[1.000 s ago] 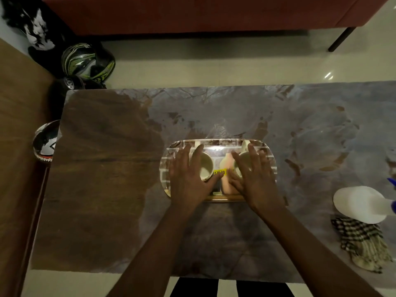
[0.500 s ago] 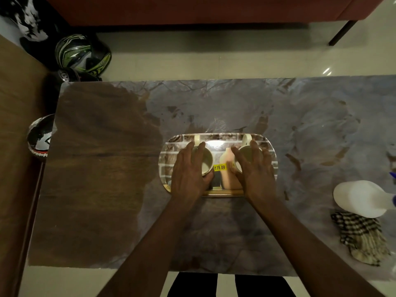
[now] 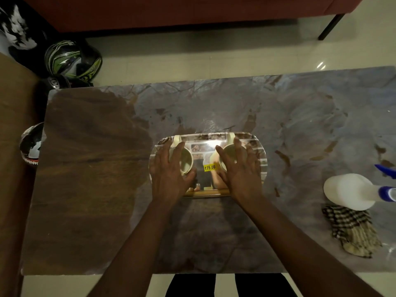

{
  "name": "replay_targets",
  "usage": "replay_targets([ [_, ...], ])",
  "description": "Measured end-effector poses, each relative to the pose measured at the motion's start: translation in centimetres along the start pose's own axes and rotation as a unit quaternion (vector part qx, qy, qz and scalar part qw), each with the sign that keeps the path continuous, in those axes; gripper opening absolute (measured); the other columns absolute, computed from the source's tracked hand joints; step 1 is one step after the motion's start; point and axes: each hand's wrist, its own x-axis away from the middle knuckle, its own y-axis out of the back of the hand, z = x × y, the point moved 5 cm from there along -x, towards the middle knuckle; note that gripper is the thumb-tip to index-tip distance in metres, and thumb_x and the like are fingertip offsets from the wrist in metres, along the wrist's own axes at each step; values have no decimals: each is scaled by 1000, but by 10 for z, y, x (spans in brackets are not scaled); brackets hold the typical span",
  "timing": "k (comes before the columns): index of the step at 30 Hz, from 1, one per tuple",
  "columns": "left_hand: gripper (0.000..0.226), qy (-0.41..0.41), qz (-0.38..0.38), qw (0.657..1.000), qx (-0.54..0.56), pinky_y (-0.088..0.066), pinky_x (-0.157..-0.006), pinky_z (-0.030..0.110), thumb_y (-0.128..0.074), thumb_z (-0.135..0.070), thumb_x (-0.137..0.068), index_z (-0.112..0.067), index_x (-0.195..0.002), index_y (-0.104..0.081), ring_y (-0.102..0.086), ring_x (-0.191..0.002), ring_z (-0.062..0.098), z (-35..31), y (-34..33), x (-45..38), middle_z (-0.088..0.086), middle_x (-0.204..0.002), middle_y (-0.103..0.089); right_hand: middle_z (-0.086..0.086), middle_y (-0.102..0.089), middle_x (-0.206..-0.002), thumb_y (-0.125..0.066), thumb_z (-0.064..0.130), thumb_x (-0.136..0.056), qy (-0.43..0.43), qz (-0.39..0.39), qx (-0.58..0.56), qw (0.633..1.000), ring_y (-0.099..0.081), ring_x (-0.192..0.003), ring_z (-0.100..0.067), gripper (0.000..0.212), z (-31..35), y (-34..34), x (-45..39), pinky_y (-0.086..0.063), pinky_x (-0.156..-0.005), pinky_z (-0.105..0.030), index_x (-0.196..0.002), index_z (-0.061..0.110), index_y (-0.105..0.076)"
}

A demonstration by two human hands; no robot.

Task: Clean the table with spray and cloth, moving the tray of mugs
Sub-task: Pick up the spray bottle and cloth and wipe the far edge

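Note:
A shiny rectangular tray (image 3: 260, 166) with a yellow price sticker sits in the middle of the marble table (image 3: 278, 114). Two cream mugs stand on it, handles pointing away from me. My left hand (image 3: 169, 168) lies over the left mug (image 3: 186, 161) with fingers spread and thumb at the mug's near side. My right hand (image 3: 242, 170) covers the right mug (image 3: 228, 152) the same way. A white spray bottle (image 3: 351, 190) with a blue nozzle lies at the right, touching a checked cloth (image 3: 351, 230) in front of it.
The table's left part looks darker than the streaked middle and right. Helmets (image 3: 72, 58) sit on the floor beyond the table's far left corner, another (image 3: 32, 144) beside its left edge. A red sofa (image 3: 171, 11) runs along the back.
My fingers have spread wider over the mugs and my left hand has shifted slightly left. The tray, bottle and cloth have stayed in place.

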Motion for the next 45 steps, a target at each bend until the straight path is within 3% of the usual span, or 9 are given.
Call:
replay_targets([
  [7,40,-100,-67,988,99,-41,-101,56,-68,-29,-80,-12,-116,-66,-51,-127,36,-97,21,7,15,-132,-57,-10,-33,-152,-60,35,-88,3,-98,-126,987,-35,-137,-31,59,-28,37,46,-37,-104,-45,-142,26,-38],
  [15,48,-208,191,939,198,-40,-105,42,-67,-30,-84,-15,-128,-57,-46,-128,23,-257,-89,54,8,-135,-52,-13,-65,-116,-70,23,-81,-160,-104,-130,973,-62,-106,-33,42,-191,-7,159,-48,-91,-42,-120,11,-62],
  [17,60,-191,242,929,205,-37,-108,41,-72,-33,-82,-14,-135,-51,-43,-131,22,-279,-122,61,8,-139,-49,-15,-62,-122,-56,33,-84,-187,-74,-103,974,-60,-111,-35,44,-230,-18,168,-47,-94,-42,-121,10,-62],
  [23,95,-105,332,913,214,-36,-108,38,-84,-42,-61,-18,-142,-41,-40,-134,24,-339,-190,68,6,-145,-44,-2,-7,-160,-56,41,-88,-254,57,-68,963,-4,-145,-34,68,-302,-52,177,-15,-112,-55,-146,40,-20],
  [27,102,-99,342,915,190,-38,-106,34,-93,-34,-53,-12,-140,-43,-46,-129,25,-358,-215,72,9,-137,-47,-10,-32,-152,-73,27,-77,-217,11,-91,972,-24,-138,-46,58,-311,-46,169,-27,-107,-63,-131,29,-53],
  [32,104,-121,335,918,176,-36,-104,25,-95,-27,-53,-16,-142,-41,-45,-130,21,-362,-230,72,6,-141,-45,-11,-53,-138,-76,12,-72,-203,-34,-122,971,-44,-125,-51,52,-323,-45,169,-42,-95,-63,-119,29,-63],
  [36,99,-123,321,922,177,-36,-91,19,-92,-32,-55,-24,-140,-41,-49,-119,14,-364,-228,72,-2,-133,-46,-5,-40,-149,-62,10,-83,-177,0,-125,976,-36,-132,-48,56,-329,-44,171,-35,-103,-59,-132,36,-50],
  [41,98,-141,318,914,211,-38,-93,23,-92,-33,-57,-22,-140,-40,-49,-123,23,-407,-221,62,3,-139,-47,6,-56,-135,-84,28,-63,-276,-58,-104,954,-58,-116,-32,66,-361,7,187,-53,-82,-49,-120,45,-56],
  [45,97,-177,338,886,262,-32,-77,-4,-93,-33,-54,-24,-136,-42,-48,-111,9,-517,-225,48,-2,-131,-50,1,-27,-155,-56,25,-90,-318,-137,-132,929,-25,-140,-32,61,-446,53,200,-32,-108,-55,-140,48,-30],
])
